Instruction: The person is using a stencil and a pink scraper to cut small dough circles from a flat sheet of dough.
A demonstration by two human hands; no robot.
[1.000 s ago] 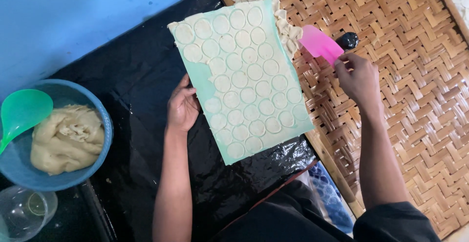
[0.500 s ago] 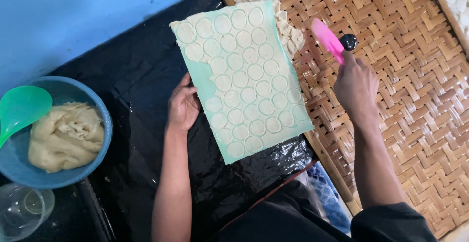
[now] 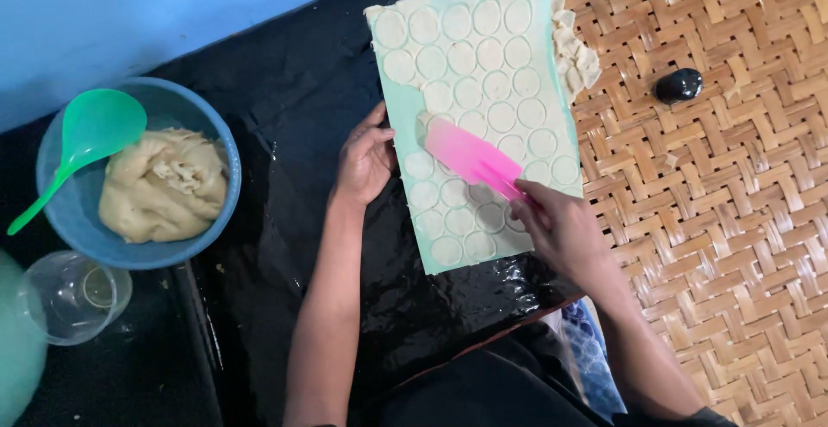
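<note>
In the head view, the right hand (image 3: 556, 224) has its fingers closed around the handle of a pink spatula (image 3: 473, 158), and the blade lies flat on the dough sheet (image 3: 483, 65) near the middle of its length. The long axis of the spatula runs diagonally, from the hand at the lower right up to the blade tip at the upper left, so the tip points away from the fingers toward the left edge of the sheet. The sheet, cut into many round pieces, rests on a pale green mat (image 3: 416, 220) on the black plastic cover (image 3: 285, 116), close to its right edge beside the woven bamboo tray (image 3: 733, 220). The left hand (image 3: 364, 161) presses the left edge of the mat, fingers curled loosely together and holding nothing; it is just beside the blade tip. At the far left stand a blue bowl (image 3: 220, 138) with a lump of dough (image 3: 164, 185) and a green ladle (image 3: 86, 138).
</note>
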